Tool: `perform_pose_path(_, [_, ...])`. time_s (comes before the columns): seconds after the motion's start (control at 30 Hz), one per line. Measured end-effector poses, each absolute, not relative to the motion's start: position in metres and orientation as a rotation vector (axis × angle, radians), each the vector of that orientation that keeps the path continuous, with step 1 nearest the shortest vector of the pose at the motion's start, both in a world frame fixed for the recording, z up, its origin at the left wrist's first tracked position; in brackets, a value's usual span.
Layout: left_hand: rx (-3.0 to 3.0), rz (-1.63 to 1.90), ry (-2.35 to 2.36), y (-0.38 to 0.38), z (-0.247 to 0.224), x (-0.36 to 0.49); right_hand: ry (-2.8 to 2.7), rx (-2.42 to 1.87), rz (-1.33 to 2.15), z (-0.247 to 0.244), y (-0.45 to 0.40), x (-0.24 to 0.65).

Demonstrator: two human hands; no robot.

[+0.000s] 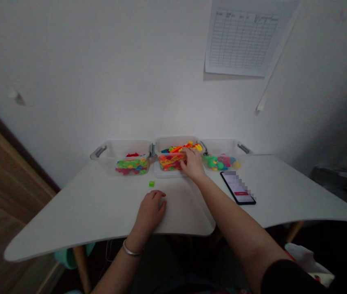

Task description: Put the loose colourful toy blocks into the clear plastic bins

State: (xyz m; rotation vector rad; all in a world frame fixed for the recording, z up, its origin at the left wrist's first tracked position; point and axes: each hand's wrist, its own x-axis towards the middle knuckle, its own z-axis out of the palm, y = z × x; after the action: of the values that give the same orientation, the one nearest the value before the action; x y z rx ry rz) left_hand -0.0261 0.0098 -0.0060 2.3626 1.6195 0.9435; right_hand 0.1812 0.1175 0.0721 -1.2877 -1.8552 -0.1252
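My right hand (193,163) is at the middle clear plastic box (173,174), its fingers reaching over the rim onto the colourful plastic pieces (173,150). The thumb stands apart from the fingers, at the box's front wall; no held piece can be made out. On the white table (106,212), my left hand (151,208) lies with thumb and fingers apart and nothing in it. Just beyond its fingertips sits a small bright green block (151,183).
The left clear box (109,165) holds green, red and blue pieces. Green, pink and yellow pieces fill part of the right box (222,145). A phone (239,188) lies right of my right forearm. Behind the boxes rises a wall (100,73) with a printed sheet (240,38).
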Motion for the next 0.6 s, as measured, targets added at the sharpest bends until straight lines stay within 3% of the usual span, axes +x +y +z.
perform_pose_path(0.4, [2.368, 0.932, 1.64, 0.009, -0.005, -0.026, -1.613, -1.164, -0.111, 0.066, 0.107, 0.175])
perform_pose_path(0.6, [2.416, 0.877, 1.611, 0.009, -0.004, -0.025, -1.957, -1.013, 0.235, 0.025, 0.085, 0.138])
